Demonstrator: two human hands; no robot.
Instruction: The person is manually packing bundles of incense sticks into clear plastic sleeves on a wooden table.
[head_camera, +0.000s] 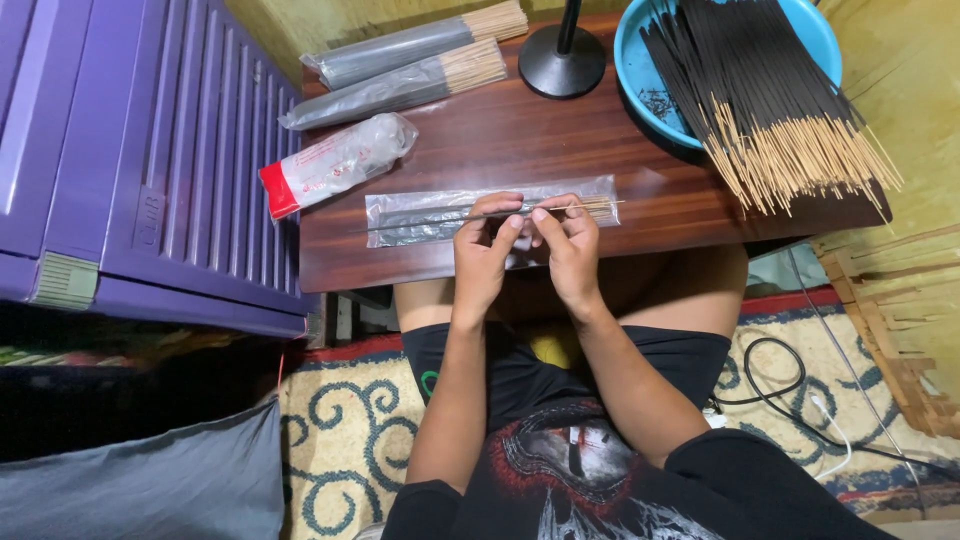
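Both hands meet over the near edge of a small dark wooden table (500, 140). My left hand (482, 248) and my right hand (568, 245) pinch a thin bunch of dark incense sticks (480, 214) that lies horizontally, bare bamboo ends to the right. Just beyond my fingers lies a long clear plastic sleeve (420, 217) with dark sticks partly inside it. A blue bowl (640, 70) at the far right holds a big heap of loose incense sticks (770, 100), their bamboo ends fanning over the table edge.
Two filled stick packets (400, 65) lie at the table's far left, with a roll of clear bags with a red end (335, 163) beside them. A black round stand base (562, 62) sits at the back. A purple plastic cabinet (150, 150) stands left; cables (780, 380) lie on the rug.
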